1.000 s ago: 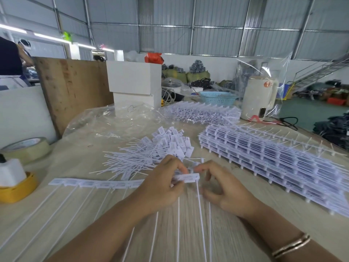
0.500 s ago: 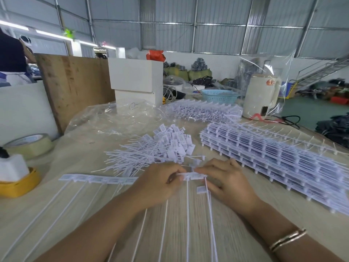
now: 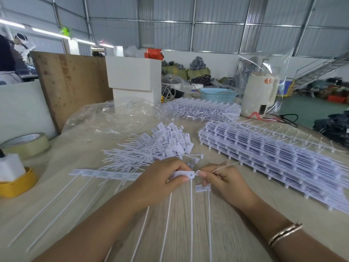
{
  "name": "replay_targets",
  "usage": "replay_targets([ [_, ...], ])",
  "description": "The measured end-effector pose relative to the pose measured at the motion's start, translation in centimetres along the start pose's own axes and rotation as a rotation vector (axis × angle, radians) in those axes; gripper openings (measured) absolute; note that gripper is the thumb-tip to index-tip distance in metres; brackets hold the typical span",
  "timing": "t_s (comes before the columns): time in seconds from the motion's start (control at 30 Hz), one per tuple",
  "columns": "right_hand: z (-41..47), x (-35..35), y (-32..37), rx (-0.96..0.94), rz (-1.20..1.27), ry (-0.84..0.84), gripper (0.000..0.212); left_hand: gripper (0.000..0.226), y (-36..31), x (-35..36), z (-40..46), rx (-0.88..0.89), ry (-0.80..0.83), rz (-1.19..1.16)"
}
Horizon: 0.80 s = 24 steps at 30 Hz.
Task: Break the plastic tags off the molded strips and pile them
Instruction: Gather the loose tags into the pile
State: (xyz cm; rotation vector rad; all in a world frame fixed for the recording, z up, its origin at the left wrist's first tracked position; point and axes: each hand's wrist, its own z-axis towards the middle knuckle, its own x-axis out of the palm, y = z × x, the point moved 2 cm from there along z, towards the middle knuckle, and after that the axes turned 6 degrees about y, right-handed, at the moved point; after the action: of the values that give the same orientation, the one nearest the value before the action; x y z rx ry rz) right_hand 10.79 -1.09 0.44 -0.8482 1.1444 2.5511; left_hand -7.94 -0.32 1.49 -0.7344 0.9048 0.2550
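A white molded strip (image 3: pixel 105 174) of tags lies across the table in front of me, its thin tails running toward me. My left hand (image 3: pixel 160 178) grips the strip's right end. My right hand (image 3: pixel 224 178) pinches a small piece right beside that end and holds a thin sprue stick. A separated tag (image 3: pixel 202 188) lies just under my right fingers. A pile of loose tags (image 3: pixel 160 146) sits beyond my hands. A stack of whole strips (image 3: pixel 273 157) lies to the right, another stack (image 3: pixel 200 109) farther back.
Tape rolls, one tan (image 3: pixel 26 143) and one yellow (image 3: pixel 17 184), sit at the left edge, a white block on the yellow one. A crumpled clear bag (image 3: pixel 113 118), white boxes (image 3: pixel 134 80), a blue basket (image 3: pixel 217 94) and a white appliance (image 3: pixel 258 93) stand behind. A wooden board (image 3: pixel 71 82) leans at the back left.
My hands have lifted the strip's end slightly. One more tag has come off and lies below my right fingers. My right hand now holds a thin stick.
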Motion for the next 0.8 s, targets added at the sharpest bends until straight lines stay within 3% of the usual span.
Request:
replay_targets([
  [0.17, -0.4, -2.2, -1.2, 0.255, 0.210, -0.284, 0.020, 0.013, 0.0, -0.1, -0.3, 0.002, 0.017, -0.038],
  [0.47, -0.8, -1.2, -2.2, 0.134, -0.305, 0.303, 0.034, 0.028, 0.4, 0.1, -0.5, -0.055, 0.034, -0.007],
  [0.63, -0.9, -1.5, -1.6, 0.122, -0.302, 0.262, 0.043, 0.029, 0.8, 0.2, -0.4, -0.101, -0.027, 0.060],
  [0.73, -0.9, -1.4, -0.7, 0.024, -0.325, 0.157, 0.048, 0.032, 0.6, 0.7, -0.4, -0.123, -0.049, 0.041],
  [0.8, -0.9, -0.9, -0.1, -0.054, -0.369, 0.173, 0.053, 0.032, 0.2, 1.0, -0.3, -0.114, -0.073, 0.010],
])
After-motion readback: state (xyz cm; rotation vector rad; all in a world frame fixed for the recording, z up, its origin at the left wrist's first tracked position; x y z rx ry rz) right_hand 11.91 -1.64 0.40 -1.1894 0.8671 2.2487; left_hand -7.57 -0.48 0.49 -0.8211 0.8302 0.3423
